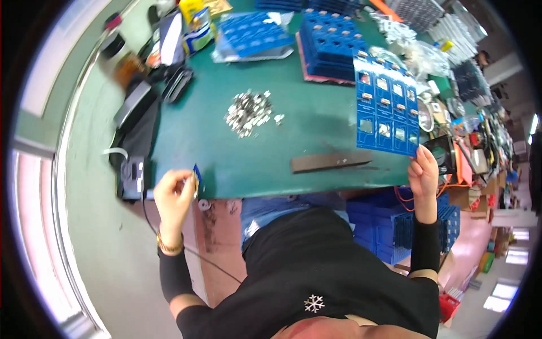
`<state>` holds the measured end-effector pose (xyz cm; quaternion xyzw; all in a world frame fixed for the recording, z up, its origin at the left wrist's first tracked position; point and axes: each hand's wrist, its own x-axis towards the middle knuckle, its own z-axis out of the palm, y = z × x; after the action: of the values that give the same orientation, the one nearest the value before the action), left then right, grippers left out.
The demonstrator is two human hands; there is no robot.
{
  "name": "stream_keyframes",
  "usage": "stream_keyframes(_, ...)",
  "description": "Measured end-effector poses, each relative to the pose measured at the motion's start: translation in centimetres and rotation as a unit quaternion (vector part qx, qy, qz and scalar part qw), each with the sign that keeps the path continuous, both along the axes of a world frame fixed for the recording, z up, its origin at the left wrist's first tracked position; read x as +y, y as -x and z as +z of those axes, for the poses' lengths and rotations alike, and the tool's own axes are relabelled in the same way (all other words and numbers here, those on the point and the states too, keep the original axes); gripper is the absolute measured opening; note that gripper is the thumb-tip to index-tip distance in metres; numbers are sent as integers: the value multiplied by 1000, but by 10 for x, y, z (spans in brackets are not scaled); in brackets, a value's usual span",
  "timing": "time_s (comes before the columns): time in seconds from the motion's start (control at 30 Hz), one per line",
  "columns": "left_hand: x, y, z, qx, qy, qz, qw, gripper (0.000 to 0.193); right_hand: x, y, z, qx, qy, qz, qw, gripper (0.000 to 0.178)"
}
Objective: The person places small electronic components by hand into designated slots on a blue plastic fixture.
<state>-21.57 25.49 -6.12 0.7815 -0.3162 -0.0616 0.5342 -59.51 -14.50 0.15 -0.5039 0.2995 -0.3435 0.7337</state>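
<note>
My right hand (423, 174) pinches the lower right corner of a blue circuit board panel (374, 107), raised above the right side of the table. Rows of small light-coloured parts sit in the panel's grid. At the front left edge of the table, my left hand (171, 199) is closed on a small flat piece (197, 179), blue with a gold-coloured side; its exact kind is too small to make out. Between the hands, farther back, lies a loose pile of small silvery metal parts (247, 114). A flat dark grey bar (330, 162) rests on the table left of my right hand.
Behind the raised panel is a stack of blue panels (330, 48) on the green table (197, 127). More blue sheets (254, 34) lie at the back. A dark device (134, 175) with a cable stands at the left edge, and blue crates (375, 229) sit below the table.
</note>
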Motion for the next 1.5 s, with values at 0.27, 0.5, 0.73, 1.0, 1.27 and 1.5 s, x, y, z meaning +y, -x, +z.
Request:
stream_keyframes(0.27, -44, 26, -22, 218, 175, 77, 957, 7, -94, -101, 33, -25, -1, 1, 1000, 7)
stream_keyframes(0.5, -60, 35, -33, -10, 69, 122, 990, 8, -161, -183, 19, -1, -41, 10, 999, 11)
stream_keyframes(0.73, -74, 42, -26, -218, -15, 127, 968, 14, -179, -201, 5, 18, -37, 50, 998, 13)
stream_keyframes(1.0, -74, 41, -26, -214, -16, 122, 969, 15, -183, -198, 5, 16, -7, 67, 998, 19)
stream_keyframes(1.27, -80, 40, -25, -248, 1, 125, 960, 14, -198, -193, -9, 20, -12, 67, 997, 17)
stream_keyframes(1.5, -75, 42, -27, -238, -15, 131, 962, 13, -182, -197, -1, 48, 16, 41, 998, 18)
